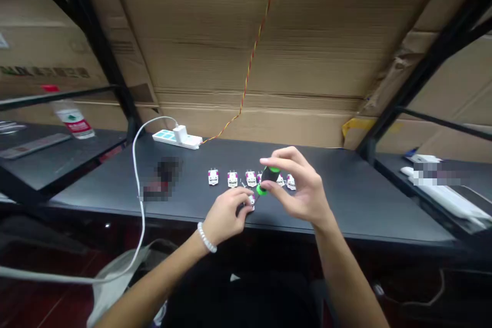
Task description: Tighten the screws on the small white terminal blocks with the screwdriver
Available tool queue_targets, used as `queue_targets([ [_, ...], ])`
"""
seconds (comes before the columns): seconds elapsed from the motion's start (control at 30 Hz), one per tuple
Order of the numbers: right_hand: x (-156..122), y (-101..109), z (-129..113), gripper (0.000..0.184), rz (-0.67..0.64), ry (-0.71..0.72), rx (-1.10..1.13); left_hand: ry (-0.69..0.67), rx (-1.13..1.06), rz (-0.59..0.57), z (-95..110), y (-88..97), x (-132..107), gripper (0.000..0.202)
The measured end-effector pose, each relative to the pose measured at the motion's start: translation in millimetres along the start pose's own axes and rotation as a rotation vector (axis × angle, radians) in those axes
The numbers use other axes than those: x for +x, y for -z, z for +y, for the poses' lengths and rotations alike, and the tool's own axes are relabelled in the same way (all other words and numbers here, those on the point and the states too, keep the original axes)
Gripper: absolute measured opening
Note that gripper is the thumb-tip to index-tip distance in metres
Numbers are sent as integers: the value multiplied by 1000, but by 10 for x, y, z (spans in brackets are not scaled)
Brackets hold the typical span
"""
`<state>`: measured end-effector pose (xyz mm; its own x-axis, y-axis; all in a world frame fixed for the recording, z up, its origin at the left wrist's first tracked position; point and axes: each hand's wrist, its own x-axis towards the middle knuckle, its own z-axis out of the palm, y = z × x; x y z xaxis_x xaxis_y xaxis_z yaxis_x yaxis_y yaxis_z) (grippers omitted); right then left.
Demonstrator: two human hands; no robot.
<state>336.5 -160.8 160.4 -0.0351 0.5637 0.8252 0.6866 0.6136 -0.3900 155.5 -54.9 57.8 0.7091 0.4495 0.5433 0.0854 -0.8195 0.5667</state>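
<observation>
My right hand (302, 187) is curled around a small black screwdriver with green bands (268, 179), its tip angled down to the left. My left hand (227, 214) pinches a small white part (250, 201) against the dark table near the front edge, right under the screwdriver tip. A white bead bracelet (206, 238) sits on my left wrist. Behind my hands, a row of several small white parts with purple marks (232, 179) stands on the table.
A white power strip with a plugged charger (177, 137) lies at the back left, its white cable (137, 174) running off the front edge. A red-yellow wire (251, 59) climbs the cardboard wall. A plastic bottle (72, 117) stands on the left shelf.
</observation>
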Motion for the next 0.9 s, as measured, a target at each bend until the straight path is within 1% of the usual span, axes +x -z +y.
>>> queue_targets([
  [0.03, -6, 2, 7, 41, -1, -13, 13, -16, 30, 6, 8, -17, -5, 16],
  [0.13, -15, 20, 31, 51, -81, -45, 99, -55, 109, 12, 27, -58, -18, 18],
  [0.2, -16, 35, 40, 54, -108, -44, 146, -71, 138, 11, 38, -70, -27, 18],
  [0.3, -18, 47, 44, 53, -105, -33, 170, -67, 150, 4, 56, -73, -43, 19],
  [0.47, -10, 54, 61, 52, -104, -32, 179, -45, 162, 31, 84, -100, -61, 20],
  [0.63, 10, 65, 85, 52, -130, -66, 207, -44, 183, 41, 87, -143, -72, 21],
  [0.77, 16, 71, 100, 51, -167, -86, 262, -45, 211, 49, 95, -163, -76, 25],
  [0.9, 36, 75, 124, 49, -173, -111, 259, -34, 221, 40, 106, -161, -70, 29],
])
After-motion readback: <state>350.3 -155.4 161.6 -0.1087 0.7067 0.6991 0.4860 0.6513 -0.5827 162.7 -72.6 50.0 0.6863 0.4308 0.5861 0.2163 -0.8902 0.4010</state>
